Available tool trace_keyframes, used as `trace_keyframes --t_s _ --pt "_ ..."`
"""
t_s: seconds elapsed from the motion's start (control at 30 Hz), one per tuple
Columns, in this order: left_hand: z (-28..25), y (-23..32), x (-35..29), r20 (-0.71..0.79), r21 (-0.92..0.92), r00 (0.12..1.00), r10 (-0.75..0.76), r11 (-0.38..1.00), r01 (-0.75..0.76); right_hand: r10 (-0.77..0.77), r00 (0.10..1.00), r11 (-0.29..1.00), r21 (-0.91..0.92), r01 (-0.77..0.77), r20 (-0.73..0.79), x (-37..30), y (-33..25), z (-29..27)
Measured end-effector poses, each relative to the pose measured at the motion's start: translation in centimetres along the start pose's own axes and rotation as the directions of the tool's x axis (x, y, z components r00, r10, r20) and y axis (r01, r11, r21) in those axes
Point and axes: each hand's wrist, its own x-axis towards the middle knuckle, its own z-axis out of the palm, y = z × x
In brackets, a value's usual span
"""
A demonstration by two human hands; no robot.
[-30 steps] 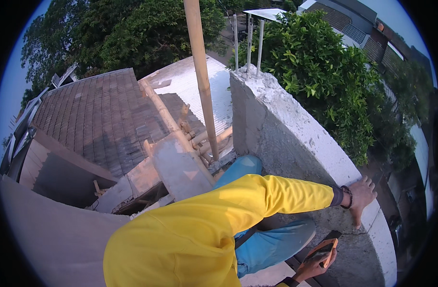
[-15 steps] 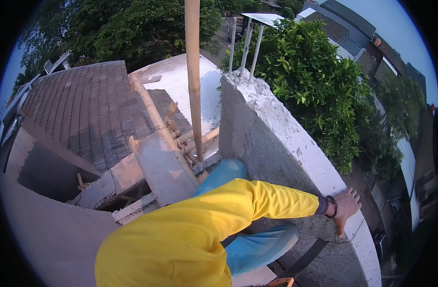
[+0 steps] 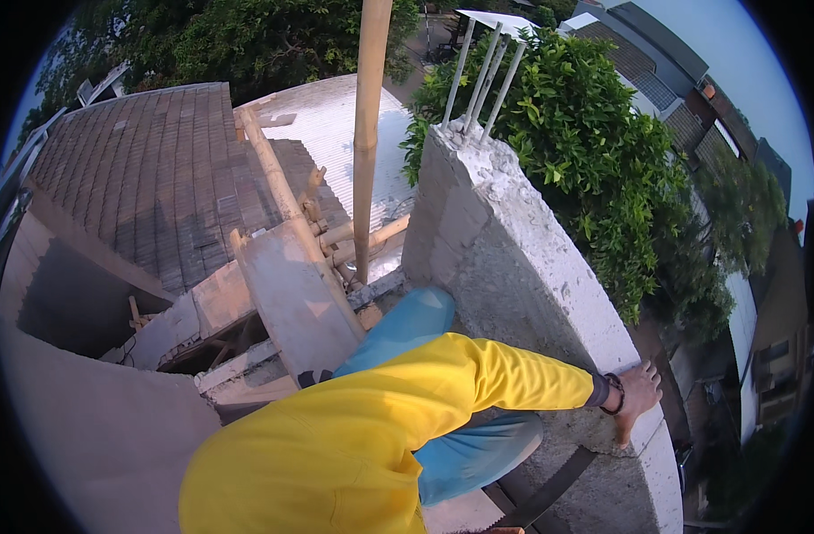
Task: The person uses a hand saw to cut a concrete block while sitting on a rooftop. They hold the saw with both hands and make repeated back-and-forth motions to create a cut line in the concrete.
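My left hand [image 3: 638,402], at the end of a yellow sleeve, is braced on the pale top of a rough concrete wall [image 3: 558,254]. Its fingers are spread across the top and the thumb points down along the near edge. A dark bracelet circles the wrist. Below this hand, a long dark blade [image 3: 554,488], seemingly a handsaw's, slants against the wall's near face. A toothed edge shows near its lower end, and a sliver of orange handle [image 3: 507,530] is cut off by the lower rim. My right hand is out of view.
My knees in blue trousers [image 3: 478,454] are bent beside the wall. Metal rods [image 3: 487,80] rise from its far end. Nearby are a bamboo pole [image 3: 368,133], a board [image 3: 296,285] and a tiled roof [image 3: 149,169]. Beyond the wall are a leafy tree [image 3: 585,133] and a drop.
The view has shifted slightly, so wall and rods appear tilted a little differently. My left hand stays on the wall top; less of the orange handle shows at the lower edge.
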Motion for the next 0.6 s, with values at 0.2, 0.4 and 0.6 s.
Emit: trace_keyframes --t_s 0.2,0.4,0.6 --pt "-0.4 0.7 -0.2 0.001 -0.008 0.999 -0.049 0.999 0.049 -0.118 0.992 0.992 -0.042 0.116 -0.046 2.0 -0.7 3.2" --pt "0.0 0.5 -0.5 -0.061 0.012 0.998 -0.032 0.999 0.033 -0.210 0.973 0.974 -0.109 0.199 -0.096 0.9 -1.9 3.6" --pt "0.7 0.1 0.3 -0.084 -0.027 0.996 -0.040 0.999 0.038 -0.168 0.976 0.977 -0.156 0.146 -0.138 2.5 1.2 3.7"
